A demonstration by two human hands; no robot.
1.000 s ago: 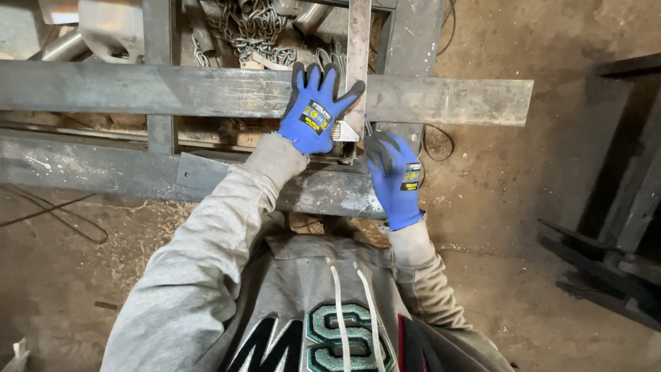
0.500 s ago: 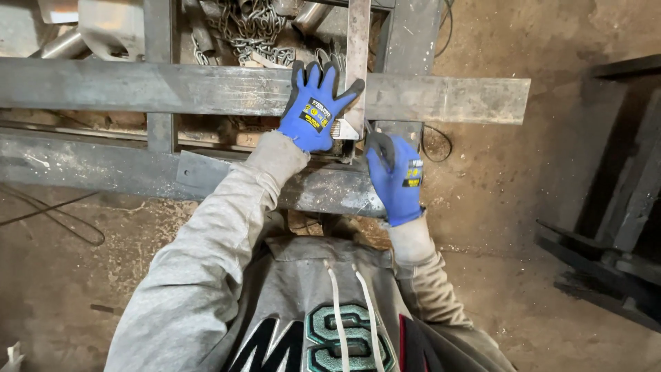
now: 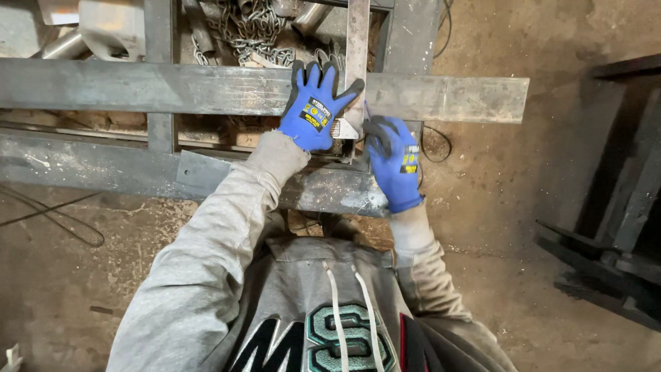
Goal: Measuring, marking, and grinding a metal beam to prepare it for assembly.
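We press our left hand (image 3: 315, 110) flat on the long steel flat bar (image 3: 172, 88) that lies across the welded frame (image 3: 103, 169), fingers spread wide and holding nothing, the thumb resting against the blade of a steel square (image 3: 357, 48). The square stands upright in the view, its blade crossing the bar and its lower end just beside our right hand (image 3: 394, 165). The right hand fingers are curled narrow near that lower end — whether they pinch a small marker or only the square itself, we cannot tell. It seems we are in the step of laying out a line across the bar: the square is set, the bar is kept from sliding. The next move, in our judgement, calls for firm pressure of the left hand so the square does not shift, and a steady stroke along its edge. Behind the frame a chain (image 3: 251, 31) and pipe pieces lie in a heap, and the dirt floor (image 3: 62, 289) is below.
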